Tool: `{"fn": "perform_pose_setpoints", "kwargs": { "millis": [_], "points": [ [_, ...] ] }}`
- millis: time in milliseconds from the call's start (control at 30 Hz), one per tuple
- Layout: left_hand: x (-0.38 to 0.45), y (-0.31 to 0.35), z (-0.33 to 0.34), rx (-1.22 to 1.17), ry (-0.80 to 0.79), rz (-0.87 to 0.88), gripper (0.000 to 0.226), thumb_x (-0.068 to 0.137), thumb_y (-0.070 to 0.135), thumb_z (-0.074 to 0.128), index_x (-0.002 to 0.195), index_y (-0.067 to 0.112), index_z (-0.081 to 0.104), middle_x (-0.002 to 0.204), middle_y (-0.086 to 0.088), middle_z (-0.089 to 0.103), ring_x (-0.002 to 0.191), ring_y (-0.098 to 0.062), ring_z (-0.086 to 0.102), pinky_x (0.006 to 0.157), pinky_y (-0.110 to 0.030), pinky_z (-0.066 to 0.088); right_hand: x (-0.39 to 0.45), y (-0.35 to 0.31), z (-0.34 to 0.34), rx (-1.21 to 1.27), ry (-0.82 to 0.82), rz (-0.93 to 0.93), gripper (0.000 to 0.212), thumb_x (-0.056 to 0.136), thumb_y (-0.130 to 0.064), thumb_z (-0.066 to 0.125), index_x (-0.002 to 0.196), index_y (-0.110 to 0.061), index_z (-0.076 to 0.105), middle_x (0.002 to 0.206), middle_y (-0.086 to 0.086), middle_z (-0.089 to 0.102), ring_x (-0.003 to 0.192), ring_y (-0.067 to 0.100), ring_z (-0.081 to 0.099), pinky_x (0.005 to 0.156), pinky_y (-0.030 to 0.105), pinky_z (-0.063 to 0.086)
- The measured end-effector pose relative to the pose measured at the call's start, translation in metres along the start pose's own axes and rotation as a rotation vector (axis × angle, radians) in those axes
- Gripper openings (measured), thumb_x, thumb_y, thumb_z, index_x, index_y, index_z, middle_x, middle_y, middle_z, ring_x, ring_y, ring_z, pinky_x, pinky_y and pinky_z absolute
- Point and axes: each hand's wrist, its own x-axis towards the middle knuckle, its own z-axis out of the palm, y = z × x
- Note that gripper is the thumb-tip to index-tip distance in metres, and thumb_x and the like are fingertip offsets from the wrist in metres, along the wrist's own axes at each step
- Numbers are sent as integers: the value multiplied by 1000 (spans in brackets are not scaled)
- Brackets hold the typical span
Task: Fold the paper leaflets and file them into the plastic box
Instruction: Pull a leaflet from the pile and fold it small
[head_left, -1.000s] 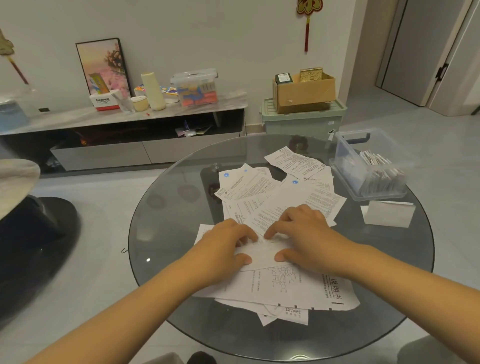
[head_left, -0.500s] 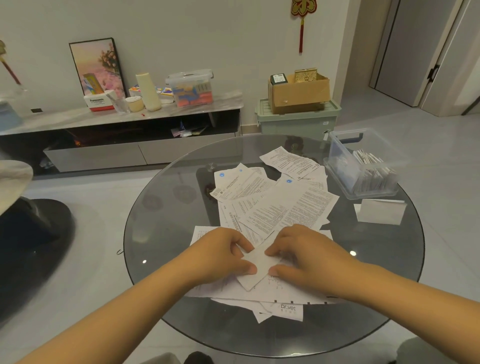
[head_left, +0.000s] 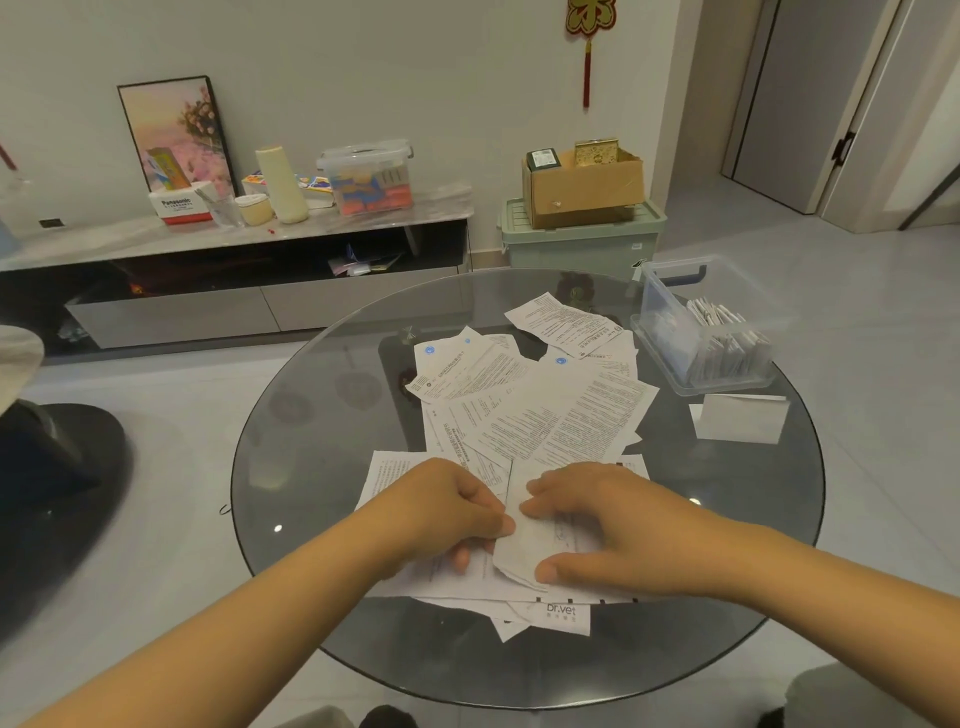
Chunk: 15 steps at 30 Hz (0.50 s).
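A partly folded white leaflet (head_left: 524, 551) lies on the near part of the paper pile. My left hand (head_left: 441, 512) pinches its left edge with curled fingers and thumb. My right hand (head_left: 608, 525) holds its right part, with the thumb on the near corner and the fingers curled on top. Several unfolded printed leaflets (head_left: 545, 410) are spread over the round glass table (head_left: 322, 457). The clear plastic box (head_left: 701, 332) stands at the table's right edge, with several folded leaflets upright inside it.
A folded white card (head_left: 740, 418) lies in front of the box. Beyond the table are a low TV cabinet (head_left: 234, 280) with clutter, a green storage bin (head_left: 582, 239) carrying a cardboard box, and a doorway at right. A dark stool base (head_left: 52, 467) stands left.
The leaflet between my hands has been turned and folded narrower. Both hands have shifted slightly nearer and closer together on it.
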Motion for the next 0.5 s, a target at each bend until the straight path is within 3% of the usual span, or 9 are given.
{"fn": "perform_pose_setpoints", "kwargs": {
  "millis": [33, 100, 167, 300, 367, 433, 500],
  "points": [
    [0, 1, 0, -50, 4, -21, 4, 82, 23, 71, 81, 20, 69, 54, 8, 64, 40, -5, 47, 53, -14, 42, -1, 1, -1, 21, -5, -2, 57, 80, -55, 63, 132, -38, 48, 143, -18, 38, 132, 0, 29, 105, 13, 21],
    [0, 1, 0, -133, 8, -67, 15, 81, 19, 73, 94, 16, 64, 47, 10, 61, 36, -5, 46, 42, -10, 35, -3, 2, -3, 35, -14, -10, 57, 76, -55, 68, 128, -40, 51, 143, -18, 39, 133, -1, 28, 103, 11, 19],
    [0, 1, -1, -169, -1, -88, 21, 81, 17, 73, 98, 16, 61, 45, 10, 59, 36, -5, 45, 39, -12, 33, -4, 2, -1, 25, -4, -25, 51, 77, -52, 68, 124, -40, 55, 140, -15, 45, 132, 1, 31, 102, 11, 22],
    [0, 0, -2, -128, -50, -46, 5, 87, 15, 65, 90, 17, 67, 58, 9, 67, 40, -6, 46, 43, -13, 35, -4, 3, 4, 88, 86, -18, 29, 82, -46, 65, 111, -38, 66, 133, -12, 55, 129, -5, 37, 102, 12, 27],
    [0, 1, -3, -120, -80, -23, 17, 91, 12, 55, 87, 17, 70, 69, 6, 72, 46, -6, 46, 45, -11, 35, -4, 5, 6, 124, 93, 3, 23, 84, -42, 64, 102, -29, 70, 125, -9, 61, 123, -12, 39, 101, 14, 32],
    [-1, 1, -4, -66, -72, -3, 22, 91, 12, 53, 81, 19, 71, 62, 10, 67, 50, -6, 47, 49, -11, 35, -4, 6, 6, 193, 111, 46, 16, 85, -38, 65, 89, -23, 71, 115, -7, 67, 113, -18, 41, 99, 18, 37],
    [0, -1, -6, -9, -50, 22, 19, 88, 14, 58, 80, 24, 71, 60, 13, 62, 56, -5, 50, 58, -15, 40, -3, 7, 6, 249, 143, 100, 14, 86, -34, 65, 82, -21, 69, 107, -2, 70, 106, -11, 53, 94, 26, 44]
  ]
}}
